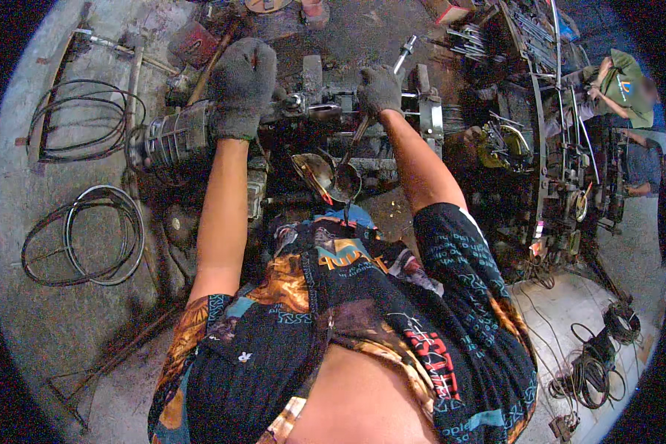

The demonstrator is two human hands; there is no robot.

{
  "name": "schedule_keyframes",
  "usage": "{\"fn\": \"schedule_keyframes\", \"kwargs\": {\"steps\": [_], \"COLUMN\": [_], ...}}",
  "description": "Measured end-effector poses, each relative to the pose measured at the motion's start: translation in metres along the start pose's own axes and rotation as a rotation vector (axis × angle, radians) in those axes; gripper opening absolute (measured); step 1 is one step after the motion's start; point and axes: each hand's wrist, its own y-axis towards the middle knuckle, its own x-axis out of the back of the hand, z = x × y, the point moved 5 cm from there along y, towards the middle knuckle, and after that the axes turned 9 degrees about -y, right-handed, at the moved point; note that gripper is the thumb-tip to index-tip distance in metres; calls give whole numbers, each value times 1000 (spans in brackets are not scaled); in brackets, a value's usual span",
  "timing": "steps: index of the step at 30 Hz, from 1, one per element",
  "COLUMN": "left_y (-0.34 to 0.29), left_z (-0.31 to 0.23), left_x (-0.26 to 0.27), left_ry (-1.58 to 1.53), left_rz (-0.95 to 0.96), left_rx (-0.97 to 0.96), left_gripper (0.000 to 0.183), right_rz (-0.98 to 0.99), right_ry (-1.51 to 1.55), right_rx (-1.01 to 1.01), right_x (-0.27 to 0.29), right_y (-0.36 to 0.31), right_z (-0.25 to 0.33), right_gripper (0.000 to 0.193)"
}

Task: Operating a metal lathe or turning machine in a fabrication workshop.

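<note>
Both of my hands wear dark grey work gloves and reach over a greasy metal machine. My left hand is over the ribbed cylindrical part at the machine's left end. Its fingers look closed together, and what they hold, if anything, is hidden. Farther right, my right hand has its fingers wrapped round a metal lever, whose shiny end sticks up beyond the glove. Between the hands lies a bright metal shaft section. Below it sit a small pan-like cup and a brush-like tool.
Coils of black cable or wire and a second set of rings lie on the floor at left. A rack of metal rods stands at right. Another person is at far right. A pale surface bears tangled cords.
</note>
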Motion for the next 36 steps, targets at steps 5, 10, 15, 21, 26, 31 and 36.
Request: {"fn": "schedule_keyframes", "kwargs": {"steps": [5, 10, 15, 21, 26, 31, 36], "left_y": [-7, -5, -8, -1, -3, 6, 10], "left_z": [-13, -1, 1, -9, -9, 8, -5], "left_x": [4, 1, 1, 0, 6, 7, 13], "left_ry": [-116, -223, -138, -87, -103, 61, 308], "left_rz": [-28, -6, -67, -164, -86, -88, -34], "left_rx": [48, 68, -59, -325, -98, -102, -182], "left_gripper": [27, 25, 26, 27, 24, 24, 25], "right_rz": [-59, -132, -61, -71, -122, -69, -70], "right_ry": [-31, -37, 16, -30, -28, 28, 50], "right_rx": [14, 32, 6, 14, 19, 26, -10], "right_x": [1, -8, 7, -15, 2, 5, 9], "right_y": [-5, -4, -1, 3, -2, -1, -5], "right_z": [0, 2, 8, -2, 9, 15, 17], "right_gripper": [27, 27, 25, 26, 25, 28, 27]}}
